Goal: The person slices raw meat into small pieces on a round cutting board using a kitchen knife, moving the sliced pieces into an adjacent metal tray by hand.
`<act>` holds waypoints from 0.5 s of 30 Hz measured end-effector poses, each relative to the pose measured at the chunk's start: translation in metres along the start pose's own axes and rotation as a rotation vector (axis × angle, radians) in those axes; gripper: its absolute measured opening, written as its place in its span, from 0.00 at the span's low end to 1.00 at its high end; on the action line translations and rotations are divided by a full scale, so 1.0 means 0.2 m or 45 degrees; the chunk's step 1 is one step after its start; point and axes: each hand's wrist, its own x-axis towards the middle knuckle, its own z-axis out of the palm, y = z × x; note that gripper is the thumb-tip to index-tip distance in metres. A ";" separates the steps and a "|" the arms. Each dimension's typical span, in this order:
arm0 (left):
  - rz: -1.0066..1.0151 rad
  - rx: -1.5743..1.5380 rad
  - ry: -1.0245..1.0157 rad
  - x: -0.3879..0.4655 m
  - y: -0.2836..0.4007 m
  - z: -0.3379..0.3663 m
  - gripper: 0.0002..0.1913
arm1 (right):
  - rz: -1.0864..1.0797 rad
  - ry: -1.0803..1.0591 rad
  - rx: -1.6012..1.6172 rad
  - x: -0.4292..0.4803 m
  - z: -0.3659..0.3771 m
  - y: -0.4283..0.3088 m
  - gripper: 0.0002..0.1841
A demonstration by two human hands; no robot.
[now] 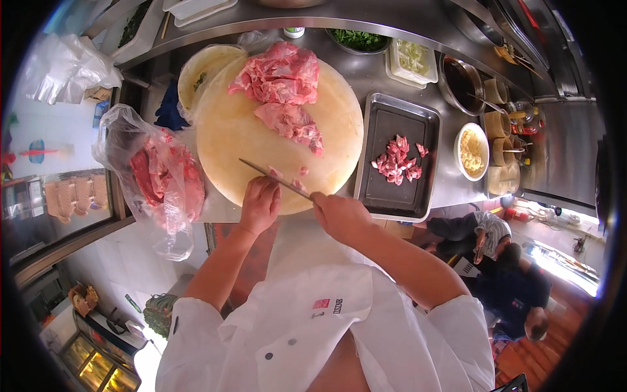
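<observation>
My right hand (341, 215) grips the handle of a kitchen knife (277, 178), its blade slanting up and left across the near part of a round chopping board (225, 117). Against the near side of the blade, my left hand (261, 203) rests with curled fingers; whether meat lies under them is hidden. Small cut pieces of raw meat (299, 184) lie just beyond the knife. Farther back on the board are a large slab of raw meat (279, 73) and a smaller slab (292, 125). A metal tray (377, 201) at the right holds a heap of meat chunks (397, 160).
Left of the board lies a clear plastic bag (171, 215) with more raw meat. Rightward stand a white bowl of minced yellowish food (472, 152), a pot of dark sauce (460, 83) and a tub of shredded vegetable (411, 61). A steel shelf (294, 22) overhangs the back. Two people are at lower right.
</observation>
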 end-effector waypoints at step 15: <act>-0.027 0.034 -0.147 0.01 0.00 0.00 0.15 | -0.107 -0.018 -0.113 0.38 0.20 -0.10 0.13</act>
